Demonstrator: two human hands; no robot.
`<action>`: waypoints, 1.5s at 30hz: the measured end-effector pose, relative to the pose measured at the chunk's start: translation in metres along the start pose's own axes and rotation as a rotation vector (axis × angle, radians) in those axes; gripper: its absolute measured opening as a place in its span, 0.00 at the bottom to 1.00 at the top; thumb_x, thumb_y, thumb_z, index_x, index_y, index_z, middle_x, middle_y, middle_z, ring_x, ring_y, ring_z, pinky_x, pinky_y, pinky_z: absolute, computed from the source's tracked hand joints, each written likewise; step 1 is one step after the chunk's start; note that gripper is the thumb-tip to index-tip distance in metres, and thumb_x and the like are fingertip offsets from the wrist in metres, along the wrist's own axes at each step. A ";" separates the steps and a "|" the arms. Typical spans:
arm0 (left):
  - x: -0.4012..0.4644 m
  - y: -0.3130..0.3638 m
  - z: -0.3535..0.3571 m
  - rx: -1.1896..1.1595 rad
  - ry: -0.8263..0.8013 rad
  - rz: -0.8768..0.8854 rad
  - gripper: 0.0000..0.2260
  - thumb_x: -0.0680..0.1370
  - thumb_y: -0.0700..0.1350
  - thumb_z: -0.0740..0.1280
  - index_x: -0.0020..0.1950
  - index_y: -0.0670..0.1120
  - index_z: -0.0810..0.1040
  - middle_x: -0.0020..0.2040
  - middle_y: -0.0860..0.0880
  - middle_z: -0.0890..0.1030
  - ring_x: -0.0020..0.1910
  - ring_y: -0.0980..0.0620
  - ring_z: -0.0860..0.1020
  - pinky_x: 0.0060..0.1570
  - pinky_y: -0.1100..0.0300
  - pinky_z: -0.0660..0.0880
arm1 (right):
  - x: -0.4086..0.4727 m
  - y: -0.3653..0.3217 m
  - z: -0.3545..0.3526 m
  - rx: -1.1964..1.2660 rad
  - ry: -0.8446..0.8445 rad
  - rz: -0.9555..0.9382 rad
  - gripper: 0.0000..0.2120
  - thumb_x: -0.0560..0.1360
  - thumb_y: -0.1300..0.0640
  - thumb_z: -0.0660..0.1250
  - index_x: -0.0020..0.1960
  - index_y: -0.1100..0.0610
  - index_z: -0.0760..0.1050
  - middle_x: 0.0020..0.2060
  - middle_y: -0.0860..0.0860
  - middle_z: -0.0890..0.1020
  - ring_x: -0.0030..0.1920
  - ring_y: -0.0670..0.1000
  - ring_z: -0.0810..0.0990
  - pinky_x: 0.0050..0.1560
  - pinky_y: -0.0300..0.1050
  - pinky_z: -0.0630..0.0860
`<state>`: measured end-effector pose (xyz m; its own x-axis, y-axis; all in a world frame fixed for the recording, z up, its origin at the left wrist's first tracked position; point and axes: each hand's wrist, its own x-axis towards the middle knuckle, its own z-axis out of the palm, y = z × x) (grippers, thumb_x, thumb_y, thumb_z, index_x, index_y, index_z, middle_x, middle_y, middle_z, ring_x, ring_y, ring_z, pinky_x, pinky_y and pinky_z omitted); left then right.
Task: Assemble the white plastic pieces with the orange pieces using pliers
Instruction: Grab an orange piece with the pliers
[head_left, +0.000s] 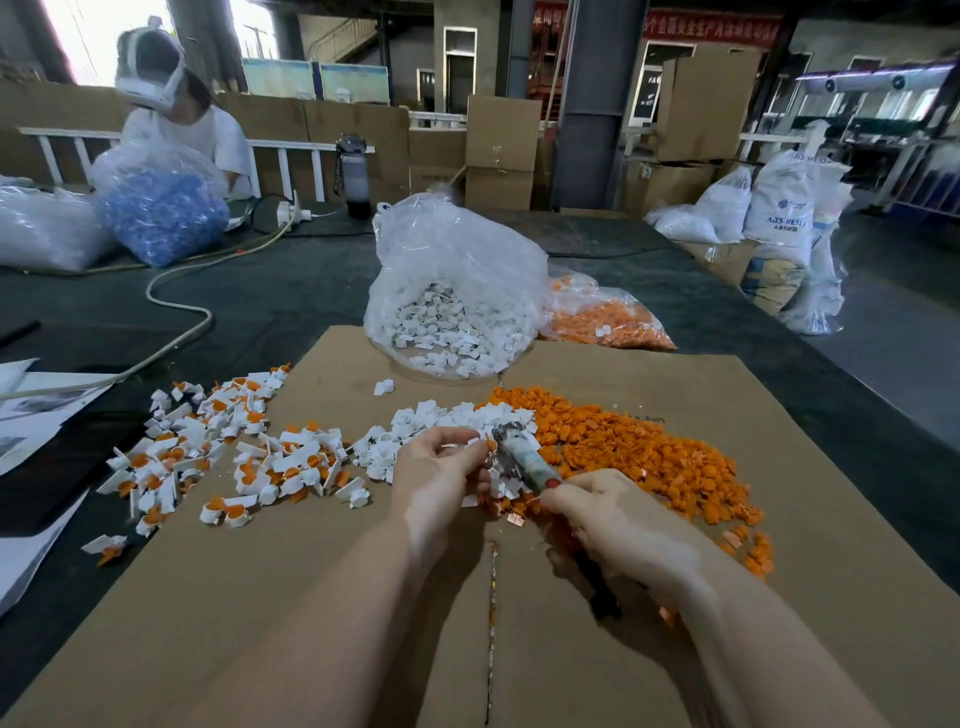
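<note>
Workshop surroundings beyond the work mat

At eleven o'clock a seated person (179, 122) handles a bag of blue parts (161, 208); a water bottle (355, 174) stands at twelve, stacked cardboard boxes (501, 150) behind it, white sacks (779, 208) (one printed "ABS") at two.

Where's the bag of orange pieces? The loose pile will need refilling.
In the head view, the bag of orange pieces lies right of centre beyond the cardboard sheet, touching the right side of the bag of white pieces.

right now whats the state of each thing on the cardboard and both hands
left hand: pinches a small piece
right hand: grips the pliers
pliers: nose at the held piece
white bag: open
orange bag: lying on its side
assembled pieces: scattered left
orange pile: loose
</note>
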<state>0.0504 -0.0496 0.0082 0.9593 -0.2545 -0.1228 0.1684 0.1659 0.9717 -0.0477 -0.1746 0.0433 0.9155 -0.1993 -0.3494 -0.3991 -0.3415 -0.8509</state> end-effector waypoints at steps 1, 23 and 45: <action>0.002 0.001 0.000 0.011 0.010 0.005 0.03 0.76 0.33 0.65 0.49 0.38 0.74 0.33 0.42 0.75 0.24 0.55 0.74 0.27 0.63 0.75 | -0.001 -0.002 0.000 0.032 -0.021 0.009 0.10 0.76 0.53 0.61 0.42 0.60 0.73 0.32 0.58 0.77 0.34 0.56 0.76 0.36 0.49 0.70; 0.006 -0.004 0.008 0.053 0.088 0.001 0.03 0.77 0.35 0.65 0.49 0.40 0.74 0.35 0.44 0.76 0.28 0.54 0.73 0.28 0.63 0.72 | 0.000 -0.002 0.016 -0.411 0.189 -0.130 0.11 0.79 0.50 0.58 0.39 0.50 0.62 0.37 0.46 0.68 0.34 0.44 0.66 0.30 0.37 0.58; -0.022 -0.027 -0.011 0.542 -0.099 0.244 0.12 0.79 0.38 0.62 0.58 0.48 0.80 0.51 0.59 0.77 0.53 0.65 0.71 0.46 0.87 0.61 | 0.024 0.052 -0.013 -1.170 0.755 0.022 0.33 0.70 0.28 0.54 0.64 0.49 0.70 0.64 0.52 0.70 0.64 0.53 0.65 0.64 0.50 0.60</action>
<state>0.0269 -0.0378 -0.0179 0.9256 -0.3619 0.1110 -0.2188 -0.2721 0.9371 -0.0469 -0.2095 -0.0047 0.8099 -0.5285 0.2546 -0.5657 -0.8184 0.1008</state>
